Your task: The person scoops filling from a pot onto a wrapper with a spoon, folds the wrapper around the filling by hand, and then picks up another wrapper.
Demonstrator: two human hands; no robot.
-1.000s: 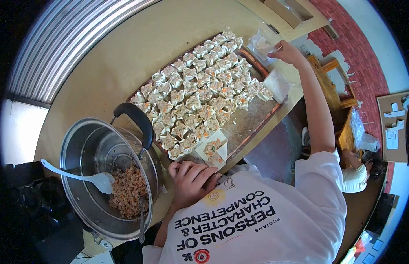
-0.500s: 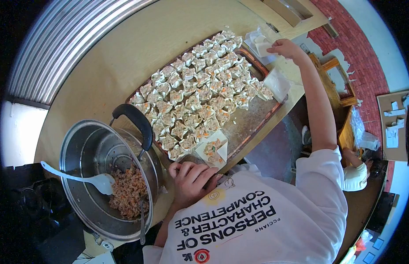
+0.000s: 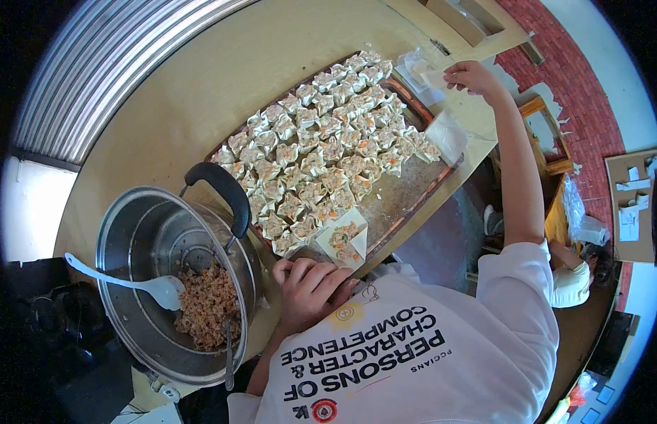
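One wrapper (image 3: pixel 432 78) is in my right hand (image 3: pixel 474 78), at the far right of the scene. Thumb and fingertips are closed on its right edge; the sheet hangs beside the stack (image 3: pixel 415 66). Whether it is a single sheet I cannot tell.

My left hand (image 3: pixel 308 291) rests at the near edge, fingers loosely curled, just beside the filled wrapper (image 3: pixel 342 239). Its palm is hidden, so I cannot tell whether it grips anything.

The filled wrapper lies open and flat at the near end of the tray (image 3: pixel 402 196), by the rows of dumplings (image 3: pixel 321 152). The pot (image 3: pixel 146 233) stands to the left on the counter (image 3: pixel 123 166), with filling (image 3: pixel 207 300) and a white spoon (image 3: pixel 162 290) in it.

Judgement on method: the sheet is thin and likely to tear or cling. I should pinch it lightly at one edge, draw it off at a low angle, and check that only one sheet parts from the stack. My forearm should clear the dumplings, and my left fingers should keep off the filled wrapper's edge.
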